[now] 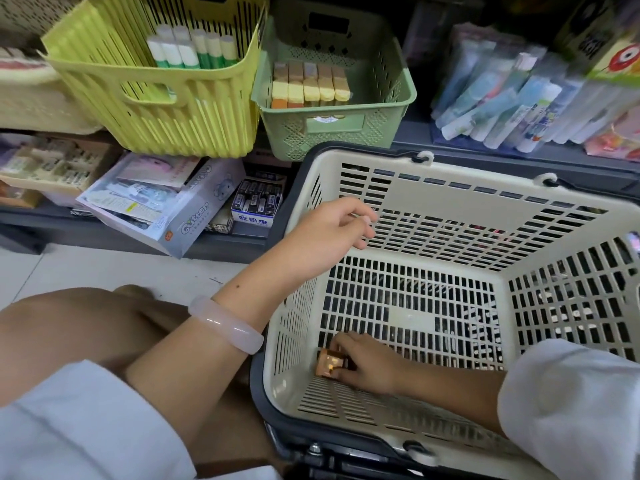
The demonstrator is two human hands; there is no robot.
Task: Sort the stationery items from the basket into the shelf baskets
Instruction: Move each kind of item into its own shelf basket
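- While the right hand [367, 370] grips the small copper-coloured item [330, 368] low in the shopping basket [446, 188], the green shelf basket [332, 109] lies beyond its far rim.
- The left hand [332, 226], loosely curled and holding nothing, hovers nearer that rim.

Right hand [367, 367] on orange item [330, 367]

The person is wearing white sleeves [69, 427] pushed up both forearms and a pale pink bangle [225, 323] circling the left wrist.

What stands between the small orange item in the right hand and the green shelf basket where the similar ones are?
Nothing visible blocks it. The right hand grips the orange item low in the shopping basket, so it must rise over the far wall. The green basket is open-topped; the left hand hovers nearby.
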